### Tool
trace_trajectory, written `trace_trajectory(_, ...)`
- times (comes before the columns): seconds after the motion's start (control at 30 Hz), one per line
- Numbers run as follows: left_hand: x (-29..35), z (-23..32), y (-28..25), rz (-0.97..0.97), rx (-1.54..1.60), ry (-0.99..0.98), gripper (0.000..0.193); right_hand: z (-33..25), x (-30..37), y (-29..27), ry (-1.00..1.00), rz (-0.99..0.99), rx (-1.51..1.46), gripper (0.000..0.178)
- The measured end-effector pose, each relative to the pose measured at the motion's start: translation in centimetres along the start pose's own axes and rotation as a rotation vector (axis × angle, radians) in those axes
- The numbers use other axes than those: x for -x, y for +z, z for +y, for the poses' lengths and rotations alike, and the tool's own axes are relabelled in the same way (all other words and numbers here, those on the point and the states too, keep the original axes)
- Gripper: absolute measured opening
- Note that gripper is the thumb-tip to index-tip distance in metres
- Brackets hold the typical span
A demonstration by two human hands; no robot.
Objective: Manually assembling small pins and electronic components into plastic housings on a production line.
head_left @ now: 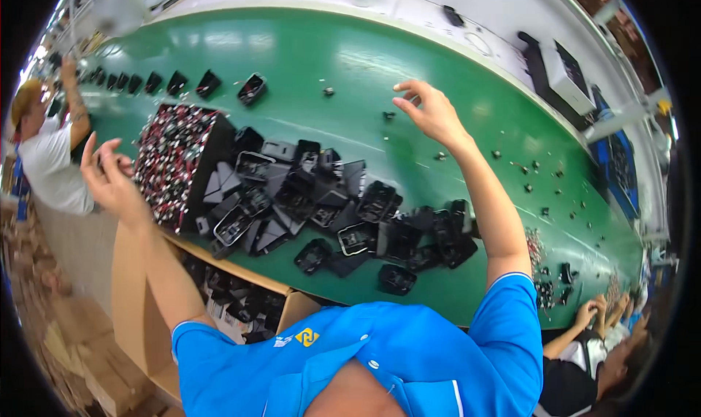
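Observation:
My right hand (432,114) reaches over the green work surface (336,59), thumb and fingertips apart, with nothing visible between them. Just left of and below its thumb lies a small dark part (388,115). A similar part (328,91) sits farther left. My left hand (113,177) hangs at the left side of a black bin (210,150) heaped with small parts on red and black wires. Its fingers are spread, and I see nothing held. Between my arms spreads a pile of black plastic housings (299,183), some with pale rims.
A row of black housings (177,82) runs left toward a co-worker (55,147). Several small parts (526,170) dot the surface at right, near other people's hands (590,311). An open cardboard box (139,293) with black pieces stands below the front edge. A white ledge (416,15) borders the back.

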State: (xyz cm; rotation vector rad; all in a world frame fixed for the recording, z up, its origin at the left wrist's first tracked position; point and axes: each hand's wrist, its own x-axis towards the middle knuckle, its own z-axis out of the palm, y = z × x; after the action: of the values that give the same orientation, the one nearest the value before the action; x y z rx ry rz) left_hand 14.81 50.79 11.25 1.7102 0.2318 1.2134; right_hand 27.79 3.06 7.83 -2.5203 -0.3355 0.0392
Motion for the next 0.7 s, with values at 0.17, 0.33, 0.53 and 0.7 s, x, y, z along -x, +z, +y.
trace_trajectory(0.17,-2.0,-9.1,-4.9,-0.415,-0.864,0.396,0.018,4.8,0.6,1.9,-0.037,-0.023,0.078,0.025)
trace_trajectory(0.33,-0.4,-7.0,-3.7,-0.246,-0.882,0.47,0.014,1.5,-3.5,5.5,-0.18,0.058,0.133,0.025)
trace_trajectory(0.53,6.5,4.4,7.6,-0.593,-0.365,0.268,0.013,-1.9,-9.3,12.2,-0.147,0.134,0.123,0.023)
trace_trajectory(0.7,9.3,1.0,11.4,-1.045,-0.528,0.492,0.022,-2.0,-9.9,12.6,-0.121,-0.082,0.021,0.021)
